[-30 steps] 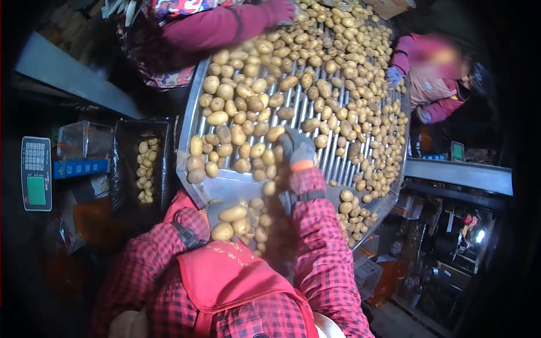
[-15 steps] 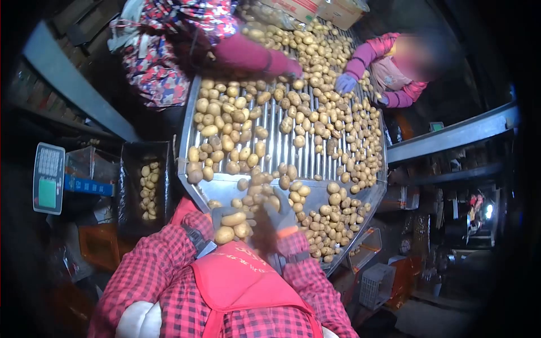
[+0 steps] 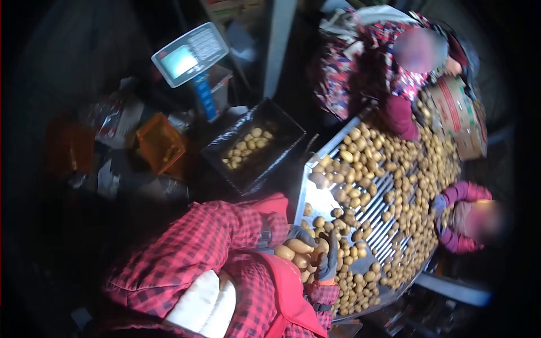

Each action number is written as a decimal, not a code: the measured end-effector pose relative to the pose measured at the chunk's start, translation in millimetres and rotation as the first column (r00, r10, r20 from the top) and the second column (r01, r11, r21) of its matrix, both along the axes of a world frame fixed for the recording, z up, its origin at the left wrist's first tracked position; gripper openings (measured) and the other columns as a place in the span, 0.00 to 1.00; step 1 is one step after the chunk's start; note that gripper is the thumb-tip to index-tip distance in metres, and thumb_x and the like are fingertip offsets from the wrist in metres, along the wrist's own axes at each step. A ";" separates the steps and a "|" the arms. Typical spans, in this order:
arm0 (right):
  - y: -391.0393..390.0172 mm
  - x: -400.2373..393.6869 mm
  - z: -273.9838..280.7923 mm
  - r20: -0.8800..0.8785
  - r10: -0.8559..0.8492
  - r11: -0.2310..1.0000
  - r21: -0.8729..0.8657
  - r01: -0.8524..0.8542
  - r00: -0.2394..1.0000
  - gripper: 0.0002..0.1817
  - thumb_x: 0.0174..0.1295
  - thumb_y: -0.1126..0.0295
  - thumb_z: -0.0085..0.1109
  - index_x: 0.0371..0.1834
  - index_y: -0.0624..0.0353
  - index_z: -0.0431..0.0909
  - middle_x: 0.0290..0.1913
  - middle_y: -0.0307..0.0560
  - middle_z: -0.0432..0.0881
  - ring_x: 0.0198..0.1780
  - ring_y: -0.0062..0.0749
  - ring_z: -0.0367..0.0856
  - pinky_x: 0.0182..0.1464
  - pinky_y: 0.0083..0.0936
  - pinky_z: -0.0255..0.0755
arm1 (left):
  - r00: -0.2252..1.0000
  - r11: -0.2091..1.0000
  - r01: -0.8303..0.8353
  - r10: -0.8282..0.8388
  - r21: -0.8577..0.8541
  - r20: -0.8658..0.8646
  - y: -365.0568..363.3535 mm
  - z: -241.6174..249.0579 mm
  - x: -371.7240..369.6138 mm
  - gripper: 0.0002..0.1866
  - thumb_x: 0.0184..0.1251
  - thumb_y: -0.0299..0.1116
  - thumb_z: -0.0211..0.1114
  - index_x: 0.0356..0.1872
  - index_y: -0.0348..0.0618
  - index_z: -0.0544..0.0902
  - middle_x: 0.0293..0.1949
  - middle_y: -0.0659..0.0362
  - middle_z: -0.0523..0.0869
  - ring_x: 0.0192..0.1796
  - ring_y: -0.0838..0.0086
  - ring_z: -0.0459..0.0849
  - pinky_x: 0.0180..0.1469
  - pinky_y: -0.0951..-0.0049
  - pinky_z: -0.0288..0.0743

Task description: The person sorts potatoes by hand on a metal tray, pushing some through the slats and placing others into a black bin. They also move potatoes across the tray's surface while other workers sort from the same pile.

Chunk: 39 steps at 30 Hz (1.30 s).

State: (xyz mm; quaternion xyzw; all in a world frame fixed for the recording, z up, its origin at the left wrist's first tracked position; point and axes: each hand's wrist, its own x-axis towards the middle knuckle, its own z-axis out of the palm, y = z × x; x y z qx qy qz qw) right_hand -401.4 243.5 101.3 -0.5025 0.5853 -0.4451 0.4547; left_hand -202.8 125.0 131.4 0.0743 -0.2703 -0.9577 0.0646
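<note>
My left hand (image 3: 301, 232), in a dark grey glove, curves around a cluster of potatoes (image 3: 298, 246) near my red apron. Against the other side of the same cluster presses my right hand (image 3: 328, 258), also gloved, with an orange cuff at its wrist. Several potatoes are cupped between both hands and my front; the fingers of my left hand are partly hidden by them. Just beyond my hands, many loose potatoes (image 3: 356, 284) lie on the metal sorting table (image 3: 316, 196) with its roller bars (image 3: 378, 194).
A black-lined crate (image 3: 220, 152) with potatoes in it stands left of the table. Behind it are a digital scale (image 3: 190, 55) and an orange crate (image 3: 160, 143). Two co-workers, one in a floral jacket (image 3: 338, 73), reach over the far side near a cardboard box (image 3: 453, 107).
My view has swung left towards the crate and scale, so the table now appears at the right. My hands have closed in around a larger cluster of potatoes near my body.
</note>
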 end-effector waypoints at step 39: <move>177.7 -39.7 -165.0 -0.466 0.347 0.602 0.776 0.187 0.814 0.31 0.68 0.42 0.46 0.59 0.54 0.82 0.60 0.62 0.83 0.61 0.56 0.81 0.64 0.41 0.72 | 0.795 -0.048 0.358 0.540 -0.933 0.277 -92.5 -137.8 -43.1 0.11 0.68 0.40 0.62 0.36 0.46 0.88 0.37 0.50 0.88 0.43 0.54 0.87 0.49 0.61 0.79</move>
